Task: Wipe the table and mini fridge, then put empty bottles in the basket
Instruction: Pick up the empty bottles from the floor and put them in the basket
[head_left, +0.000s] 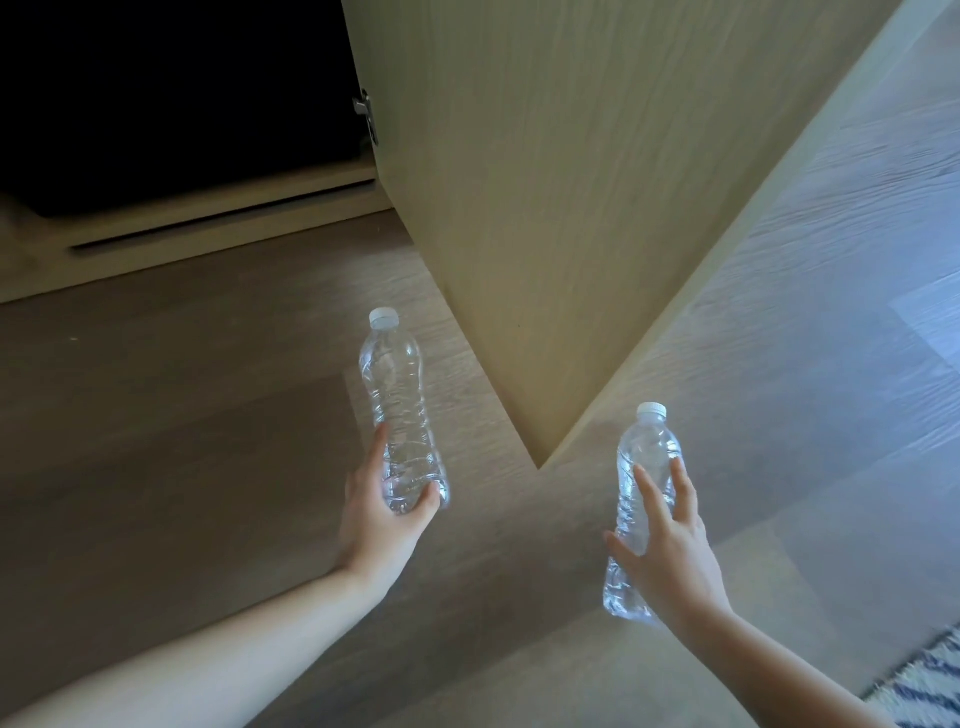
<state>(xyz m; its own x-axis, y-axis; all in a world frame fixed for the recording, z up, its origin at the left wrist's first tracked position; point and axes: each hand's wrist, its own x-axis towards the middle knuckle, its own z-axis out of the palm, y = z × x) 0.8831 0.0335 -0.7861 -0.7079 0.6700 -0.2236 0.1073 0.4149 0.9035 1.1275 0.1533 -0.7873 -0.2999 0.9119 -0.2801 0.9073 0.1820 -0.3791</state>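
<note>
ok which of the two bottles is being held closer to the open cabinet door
The bottle in the left hand: that clear bottle sits just beside the wooden cabinet door, while the right hand's bottle is lower and farther right.

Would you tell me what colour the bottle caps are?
White, on both bottle caps, seen in the head view.

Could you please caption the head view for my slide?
Left hand and right hand each hold a clear capped bottle above the wood floor.

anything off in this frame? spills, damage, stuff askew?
No spills. The cabinet door stands wide open. Both clear capped bottles look crumpled: one in the left hand (left bottle), one in the right hand (right bottle). No basket in view.
</note>
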